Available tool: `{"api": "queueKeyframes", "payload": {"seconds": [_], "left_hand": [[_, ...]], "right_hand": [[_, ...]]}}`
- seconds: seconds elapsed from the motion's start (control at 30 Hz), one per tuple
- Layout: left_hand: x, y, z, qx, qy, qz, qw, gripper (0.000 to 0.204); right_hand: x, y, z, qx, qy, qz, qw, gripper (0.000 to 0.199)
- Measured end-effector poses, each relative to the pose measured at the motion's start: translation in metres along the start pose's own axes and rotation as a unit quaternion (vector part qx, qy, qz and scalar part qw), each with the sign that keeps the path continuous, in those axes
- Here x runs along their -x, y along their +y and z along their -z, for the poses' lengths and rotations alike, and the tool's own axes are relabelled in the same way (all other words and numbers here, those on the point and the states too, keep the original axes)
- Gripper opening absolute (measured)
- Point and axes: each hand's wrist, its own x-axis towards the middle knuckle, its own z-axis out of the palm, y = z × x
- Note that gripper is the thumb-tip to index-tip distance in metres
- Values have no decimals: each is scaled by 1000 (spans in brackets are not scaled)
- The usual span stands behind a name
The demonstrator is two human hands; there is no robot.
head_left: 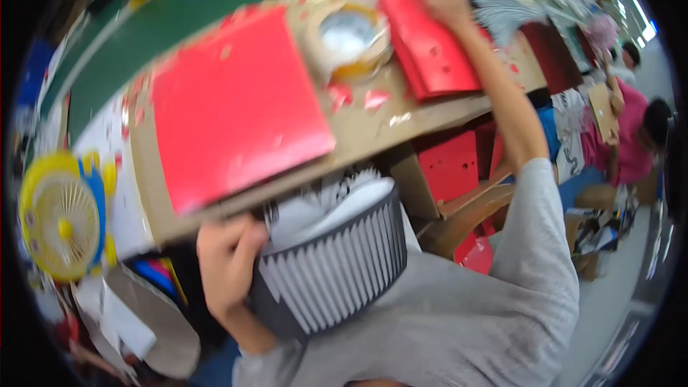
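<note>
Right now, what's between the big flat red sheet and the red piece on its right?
In the head view, a roll of tape and small red scraps lie on the cardboard between the red sheet and the red piece.

A glossy red folded piece (430, 46), seemingly of card, lies slanted on the brown board (369, 120), its near end just inside the board's near edge. Small dark spots, perhaps holes, mark its near half. Its left side looks creased. The far end is partly covered and blurred, its layers unclear.
</note>
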Motion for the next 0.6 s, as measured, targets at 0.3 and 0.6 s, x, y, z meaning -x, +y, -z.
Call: {"api": "queueKeyframes", "payload": {"seconds": [0.3, 0.6], "left_hand": [[14, -19, -47, 178, 155, 71, 969, 28], [28, -12, -63, 18, 161, 20, 987, 30]], "right_hand": [[65, -316, 283, -488, 37, 186, 852, 30], [135, -366, 306, -502, -24, 17, 864, 38]]}}
